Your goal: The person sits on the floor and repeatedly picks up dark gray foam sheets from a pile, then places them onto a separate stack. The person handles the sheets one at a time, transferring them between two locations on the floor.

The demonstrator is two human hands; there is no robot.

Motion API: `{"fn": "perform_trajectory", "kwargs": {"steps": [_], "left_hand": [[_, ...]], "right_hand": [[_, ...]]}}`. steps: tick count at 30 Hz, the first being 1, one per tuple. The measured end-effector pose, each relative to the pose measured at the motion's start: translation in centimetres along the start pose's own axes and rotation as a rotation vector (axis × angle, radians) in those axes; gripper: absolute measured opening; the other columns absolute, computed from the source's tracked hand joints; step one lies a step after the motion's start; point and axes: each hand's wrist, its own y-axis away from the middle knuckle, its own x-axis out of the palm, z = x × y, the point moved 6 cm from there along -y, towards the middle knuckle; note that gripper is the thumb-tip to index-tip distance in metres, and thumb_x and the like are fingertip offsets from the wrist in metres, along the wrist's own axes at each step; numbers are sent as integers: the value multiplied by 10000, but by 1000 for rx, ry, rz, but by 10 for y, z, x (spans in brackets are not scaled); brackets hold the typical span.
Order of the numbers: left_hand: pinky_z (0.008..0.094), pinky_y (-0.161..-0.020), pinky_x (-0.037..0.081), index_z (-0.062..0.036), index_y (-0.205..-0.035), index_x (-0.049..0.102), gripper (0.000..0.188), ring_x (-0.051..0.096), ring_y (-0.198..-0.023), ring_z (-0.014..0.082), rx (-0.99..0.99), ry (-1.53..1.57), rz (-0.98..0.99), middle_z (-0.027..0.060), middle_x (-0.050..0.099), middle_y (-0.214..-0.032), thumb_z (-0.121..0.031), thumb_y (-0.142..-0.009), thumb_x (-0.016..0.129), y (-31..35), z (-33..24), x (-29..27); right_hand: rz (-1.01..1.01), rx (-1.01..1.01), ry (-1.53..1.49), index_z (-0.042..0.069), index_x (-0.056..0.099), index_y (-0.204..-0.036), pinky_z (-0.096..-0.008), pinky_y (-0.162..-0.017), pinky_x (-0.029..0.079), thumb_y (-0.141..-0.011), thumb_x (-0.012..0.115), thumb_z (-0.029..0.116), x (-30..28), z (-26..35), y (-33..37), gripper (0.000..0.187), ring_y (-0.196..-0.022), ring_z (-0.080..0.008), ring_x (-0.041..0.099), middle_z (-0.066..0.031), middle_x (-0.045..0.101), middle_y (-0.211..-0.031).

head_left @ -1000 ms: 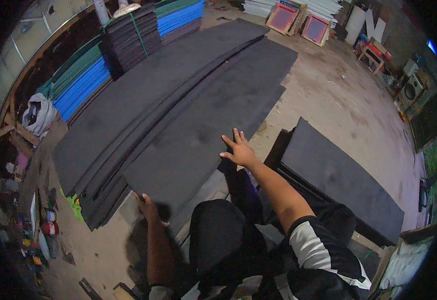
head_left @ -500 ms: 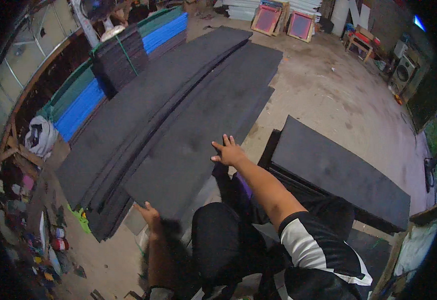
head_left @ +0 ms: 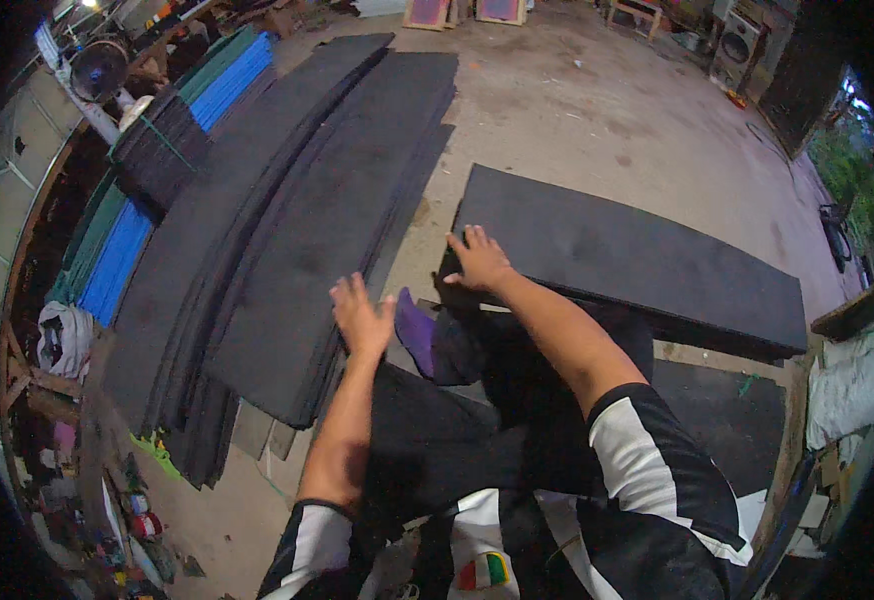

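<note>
Long dark grey flat sheets lie in stacks on the floor around me. My left hand (head_left: 362, 318), fingers spread, is at the right-hand edge of the middle stack (head_left: 322, 200); whether it touches the top sheet I cannot tell. My right hand (head_left: 477, 262) is open with the fingers apart at the left end of the right stack (head_left: 637, 245), over the corner of its top sheet. Neither hand holds anything. Another long stack (head_left: 247, 170) lies against the middle one on its far left. Between the hands shows a foot in a purple sock (head_left: 417, 335).
Blue sheets (head_left: 120, 262) and green sheets (head_left: 82, 245) lean along the left side, beside a tied dark bundle (head_left: 157, 150). A white sack (head_left: 64, 340) and clutter lie at the lower left. Bare concrete floor (head_left: 577, 110) stretches beyond the stacks. Another dark sheet (head_left: 717, 410) lies at my right.
My right hand has left the middle stack and moved to the right stack. My left hand has shifted from the middle stack's near end to its right edge. The view has turned rightward.
</note>
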Motion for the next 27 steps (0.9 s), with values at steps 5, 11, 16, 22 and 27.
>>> {"fn": "perform_trajectory", "kwargs": {"steps": [5,11,16,22,27], "left_hand": [[580,-1223,233,-4,-1568,344,845,211,-1540,471,204,101,245,294,295,-1630,-398,-920,719,3,-120,75],[576,-1247,210,-47,-1575,356,801,199,-1556,431,346,38,421,239,316,-1635,-359,-932,718,14,-203,113],[582,-1251,207,-130,-1573,382,795,218,-1559,394,680,-119,386,133,332,-1651,-303,-899,766,14,-260,111],[593,-1220,272,-196,-1393,605,620,410,-1477,343,820,-355,98,56,558,-1500,-204,-803,794,-8,-322,76],[576,-1031,490,-210,-1311,677,436,615,-1275,349,830,-311,170,33,676,-1357,-160,-877,685,-11,-312,65]], "right_hand": [[128,233,70,247,184,-1656,-619,-1200,301,-946,717,340,7,-113,63,892,-1550,-477,204,-220,166,-1706],[135,275,205,191,252,-1636,-543,-1091,480,-938,690,197,5,-175,92,824,-1484,-432,369,-216,324,-1632],[62,33,185,62,470,-1514,-490,-1008,547,-957,656,219,-11,-183,94,608,-1239,-403,624,-207,602,-1391],[-375,-1,26,98,590,-1383,-458,-933,579,-952,679,342,-78,-142,163,503,-1189,-341,666,-143,638,-1377],[-539,95,-15,132,590,-1398,-461,-1080,489,-827,746,136,-68,-207,249,592,-1340,-310,579,-98,606,-1452]]}}
